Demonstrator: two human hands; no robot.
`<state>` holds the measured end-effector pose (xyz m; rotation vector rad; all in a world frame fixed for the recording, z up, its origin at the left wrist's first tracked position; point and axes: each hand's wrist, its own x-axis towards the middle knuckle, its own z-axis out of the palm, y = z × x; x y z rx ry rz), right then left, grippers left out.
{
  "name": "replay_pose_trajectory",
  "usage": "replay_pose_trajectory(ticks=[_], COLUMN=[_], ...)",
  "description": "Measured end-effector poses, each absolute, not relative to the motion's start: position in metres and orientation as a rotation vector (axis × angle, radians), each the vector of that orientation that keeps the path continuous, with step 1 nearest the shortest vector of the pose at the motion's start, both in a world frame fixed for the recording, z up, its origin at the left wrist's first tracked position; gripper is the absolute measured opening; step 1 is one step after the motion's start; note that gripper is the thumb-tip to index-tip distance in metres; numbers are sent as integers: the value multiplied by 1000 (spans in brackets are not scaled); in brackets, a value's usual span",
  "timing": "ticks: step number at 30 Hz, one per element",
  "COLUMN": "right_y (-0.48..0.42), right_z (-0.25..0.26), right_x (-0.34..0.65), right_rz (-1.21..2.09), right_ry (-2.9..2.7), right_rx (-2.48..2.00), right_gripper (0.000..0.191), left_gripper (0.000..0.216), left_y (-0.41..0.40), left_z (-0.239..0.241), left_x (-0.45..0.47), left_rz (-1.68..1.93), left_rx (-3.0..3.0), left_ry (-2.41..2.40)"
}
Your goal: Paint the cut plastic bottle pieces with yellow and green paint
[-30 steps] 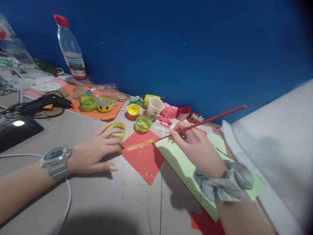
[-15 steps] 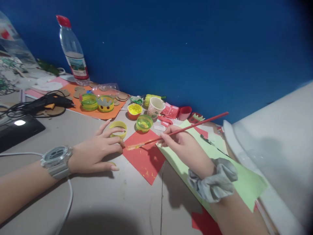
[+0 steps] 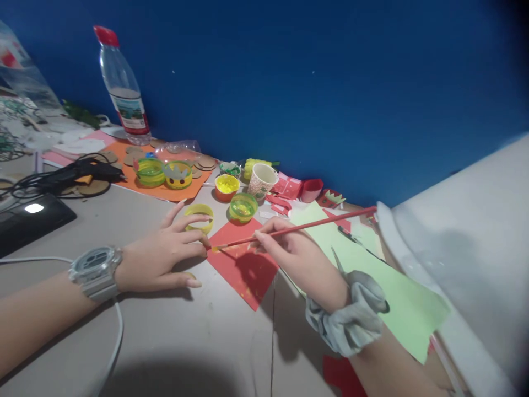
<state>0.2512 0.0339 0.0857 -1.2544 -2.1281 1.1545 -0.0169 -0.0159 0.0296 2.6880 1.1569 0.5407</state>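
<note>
While the left hand (image 3: 165,253), spread and empty, rests beside the red paper (image 3: 230,266) on the desk (image 3: 231,342), the right hand (image 3: 306,262) pinches a brush (image 3: 320,223), tip at the paper's left corner. Painting seems in hand; the next stroke probably calls for light pressure.

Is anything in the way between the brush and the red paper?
No, nothing that I can see. The right hand holds the brush with its tip at the left corner of the red paper, close beside the left hand.
</note>
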Motion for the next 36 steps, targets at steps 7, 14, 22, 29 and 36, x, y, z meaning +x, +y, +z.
replay_pose_trajectory(ticks=[7, 14, 22, 29, 36], right_y=[59, 56, 41, 62, 34], right_z=[90, 108, 86, 107, 112], right_x=[275, 283, 257, 286, 268], right_rz=[932, 690, 1159, 629, 844], right_ry=[-2177, -2171, -2154, -2271, -2237], right_rx=[-1423, -1536, -1280, -1504, -1368], right_gripper=[23, 22, 24, 22, 20], left_gripper=[43, 42, 35, 40, 38], left_y=[-15, -15, -11, -16, -14], left_z=[27, 29, 26, 27, 27], left_x=[-18, -18, -21, -15, -16], left_rz=[553, 536, 464, 553, 515], left_rx=[2672, 2689, 2741, 2679, 2710], left_ry=[1149, 1162, 1104, 1189, 1155])
